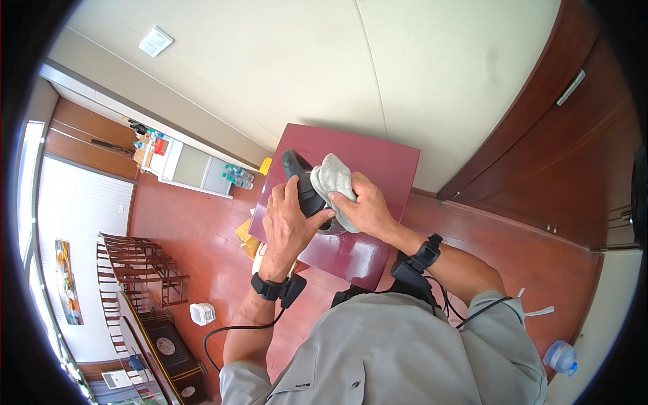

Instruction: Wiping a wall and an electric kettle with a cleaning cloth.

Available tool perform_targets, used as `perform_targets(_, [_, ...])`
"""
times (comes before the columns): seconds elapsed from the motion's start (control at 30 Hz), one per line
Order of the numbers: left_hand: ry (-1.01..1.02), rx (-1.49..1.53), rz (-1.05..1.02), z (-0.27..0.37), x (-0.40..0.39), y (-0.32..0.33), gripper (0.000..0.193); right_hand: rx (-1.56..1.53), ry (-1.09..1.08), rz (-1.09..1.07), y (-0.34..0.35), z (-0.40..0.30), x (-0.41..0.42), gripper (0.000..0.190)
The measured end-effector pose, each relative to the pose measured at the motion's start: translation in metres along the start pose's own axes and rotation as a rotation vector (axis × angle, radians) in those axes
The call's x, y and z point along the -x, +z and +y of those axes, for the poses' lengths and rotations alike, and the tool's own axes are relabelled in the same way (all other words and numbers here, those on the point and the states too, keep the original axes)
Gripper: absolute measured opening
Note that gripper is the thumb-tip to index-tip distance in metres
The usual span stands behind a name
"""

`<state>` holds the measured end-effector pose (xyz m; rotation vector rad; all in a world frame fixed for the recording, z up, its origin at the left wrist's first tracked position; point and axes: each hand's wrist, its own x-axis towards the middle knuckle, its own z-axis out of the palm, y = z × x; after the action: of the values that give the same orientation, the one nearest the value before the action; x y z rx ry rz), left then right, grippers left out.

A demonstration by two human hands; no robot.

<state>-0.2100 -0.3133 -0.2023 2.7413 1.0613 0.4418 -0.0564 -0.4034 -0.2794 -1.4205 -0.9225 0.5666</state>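
Note:
A kettle with a black lid and handle is in front of me, over a glossy dark red table. Its body is mostly hidden; a shiny strip of it shows low down between my hands. My left hand grips the kettle from the left, its thumb reaching across the near side. In my right hand is a folded light grey cloth, held against the kettle's right side. Whether the kettle rests on the table or is lifted, I cannot tell.
Partly behind the table's left edge is a yellow bag. Bottles stand by a white cabinet. A white bin and dark wooden chairs are at left. A large water bottle lies at lower right, near brown doors.

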Motion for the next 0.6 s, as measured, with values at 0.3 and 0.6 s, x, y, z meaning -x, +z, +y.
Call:
perform_targets(0.3, [0.004,0.044,-0.045,-0.006,-0.001,0.001,0.097,0.011,0.270,-0.009,-0.011,0.093,-0.003,0.035])
perform_targets(0.6, [0.179,0.072,-0.118,-0.004,-0.008,-0.009,0.099,0.060,0.384,-0.027,-0.020,0.134,0.038,0.037])
